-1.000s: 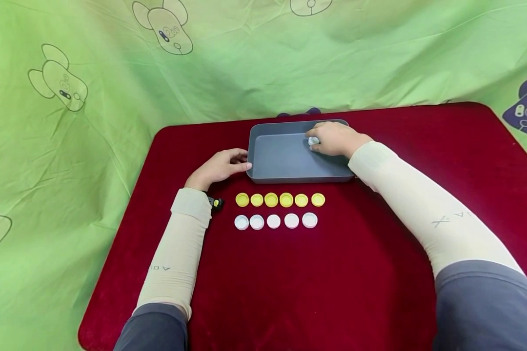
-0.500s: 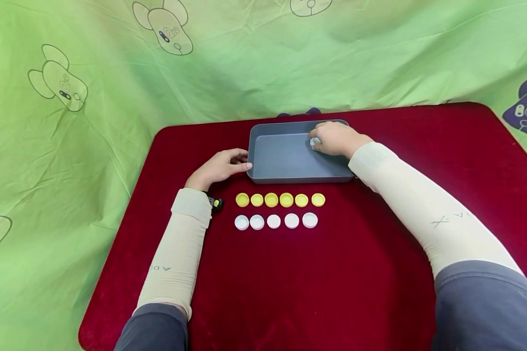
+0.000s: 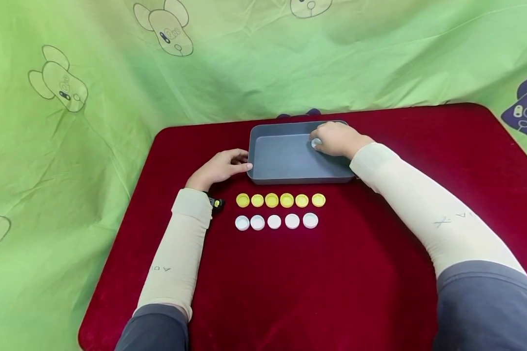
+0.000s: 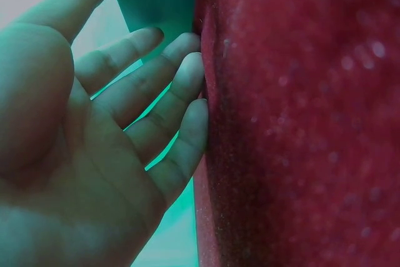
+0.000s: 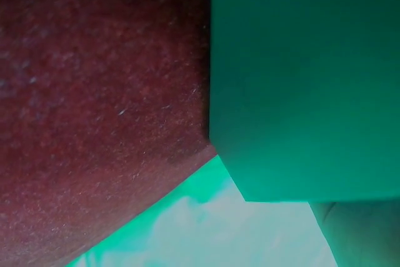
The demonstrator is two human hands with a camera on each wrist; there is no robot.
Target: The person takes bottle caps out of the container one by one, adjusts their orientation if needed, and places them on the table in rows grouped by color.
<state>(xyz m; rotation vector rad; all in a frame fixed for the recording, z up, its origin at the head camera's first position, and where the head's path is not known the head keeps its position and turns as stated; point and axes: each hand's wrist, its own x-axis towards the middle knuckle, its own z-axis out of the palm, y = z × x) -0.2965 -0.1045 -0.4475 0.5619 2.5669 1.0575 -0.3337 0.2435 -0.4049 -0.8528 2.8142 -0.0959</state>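
Observation:
A grey rectangular tray [image 3: 285, 179] stands on the red-covered table. Over its right part reaches my right hand [image 3: 337, 139], which pinches a white bottle cap [image 3: 316, 143] between thumb and fingers inside the tray. My left hand [image 3: 221, 165] lies at the left end, its thumb at the rim. Relaxed fingers [image 4: 181, 79] rest beside the tray's outer wall in the left wrist view. Nearer than the tray is a row of several yellow caps [image 3: 271, 200], then a row of several white caps [image 3: 274, 222]. In the right wrist view the tray wall [image 5: 306, 92] hides most of the right hand.
The red cloth [image 3: 312, 282] covers the whole table. Green printed fabric [image 3: 254, 58] hangs behind and to the left. A small black device [image 3: 217, 204] sits at the left wrist, close to the left end of the yellow row.
The white cap in my right hand has shifted slightly right and nearer, and its tilt has changed a little. My left hand, the tray and both cap rows stay in place.

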